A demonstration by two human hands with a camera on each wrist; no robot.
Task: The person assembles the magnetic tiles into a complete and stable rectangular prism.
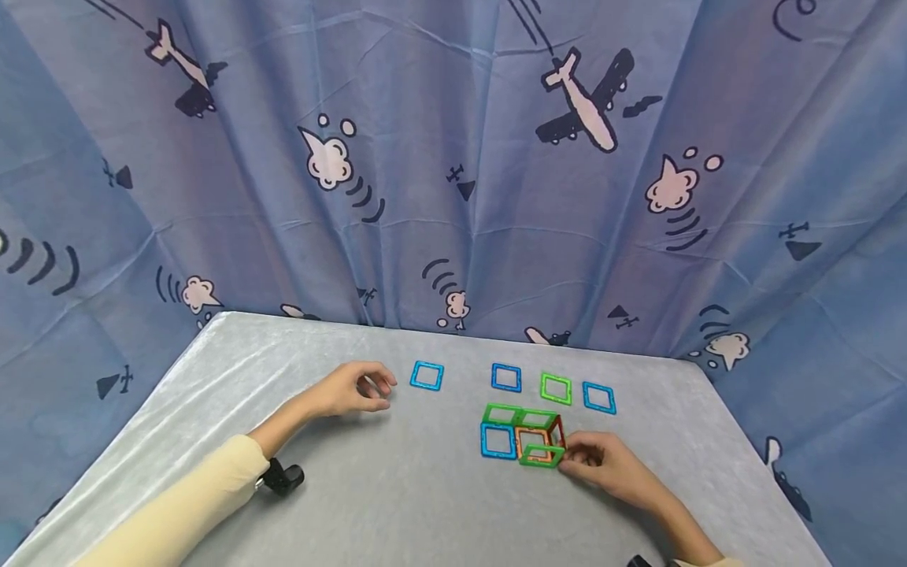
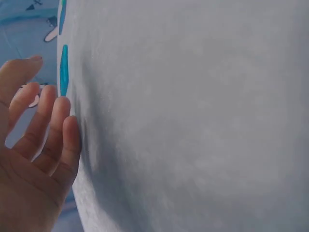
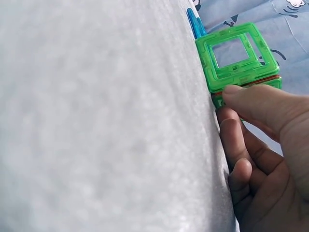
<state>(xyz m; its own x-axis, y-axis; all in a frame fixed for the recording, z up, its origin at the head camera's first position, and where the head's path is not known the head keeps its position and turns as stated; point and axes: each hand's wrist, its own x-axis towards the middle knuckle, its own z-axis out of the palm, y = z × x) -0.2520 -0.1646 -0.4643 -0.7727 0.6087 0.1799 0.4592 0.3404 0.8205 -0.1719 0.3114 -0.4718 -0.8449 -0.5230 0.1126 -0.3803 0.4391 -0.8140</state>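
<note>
Several square magnetic tiles join into a small box shape on the table: two green tiles (image 1: 520, 418) along the back, a blue tile (image 1: 499, 456) and an orange tile (image 1: 531, 430) in front of them. A red tile (image 1: 561, 429) stands at the right end, and another green tile (image 1: 542, 462) is at the near side. My right hand (image 1: 611, 466) pinches the right near corner, its thumb at the green tile's edge in the right wrist view. With fingers loosely bent, my left hand (image 1: 354, 388) hovers empty left of a loose blue tile (image 1: 425, 387).
Behind the box shape lie another blue tile (image 1: 506, 389), a loose green tile (image 1: 556, 402) and a further blue tile (image 1: 599, 410) at the right. A pale cloth covers the table (image 1: 397, 504). A blue curtain (image 1: 411, 173) with airplane prints hangs along its far edge.
</note>
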